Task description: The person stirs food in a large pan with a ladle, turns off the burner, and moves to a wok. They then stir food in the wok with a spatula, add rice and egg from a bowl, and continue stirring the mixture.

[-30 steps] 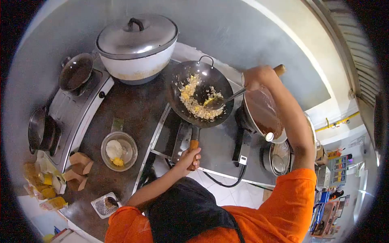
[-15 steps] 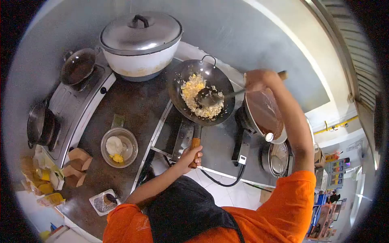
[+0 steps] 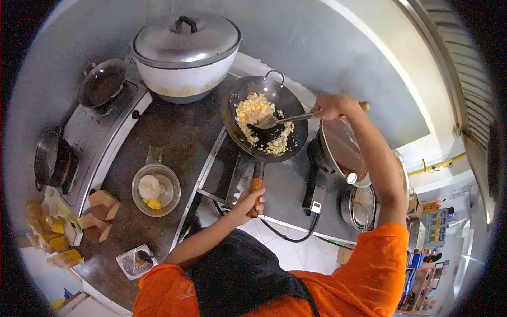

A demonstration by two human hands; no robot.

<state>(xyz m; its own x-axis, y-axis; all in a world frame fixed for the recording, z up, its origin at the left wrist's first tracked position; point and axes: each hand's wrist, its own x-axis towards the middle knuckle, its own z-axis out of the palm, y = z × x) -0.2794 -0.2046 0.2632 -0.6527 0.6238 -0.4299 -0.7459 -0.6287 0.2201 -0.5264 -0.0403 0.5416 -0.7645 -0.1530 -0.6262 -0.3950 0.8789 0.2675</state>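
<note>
My left hand (image 3: 250,205) is wrapped round the wooden handle of a dark wok (image 3: 297,138). Inside the wok lies fried rice (image 3: 254,107) with yellow egg bits, split into a larger heap on the far left and a smaller patch nearer me. My right hand (image 3: 335,107) grips a long-handled metal spatula (image 3: 269,122) by its shaft, over the wok's right side. The spatula's blade rests low in the wok, against the edge of the larger heap. Bare dark metal shows between the two portions of rice.
Left of the wok, a clear bowl (image 3: 174,182) holds white and yellow food. A large lidded pot (image 3: 185,79) stands behind. A pot of brown sauce (image 3: 346,145) sits close on the right. Farther left are a two-burner stove (image 3: 100,140), cardboard boxes (image 3: 103,208) and a small metal tray (image 3: 127,262).
The spatula has shifted slightly up and left, pushing rice toward the wok's far left. A bare dark patch has opened in the middle. My left hand keeps its hold on the handle.
</note>
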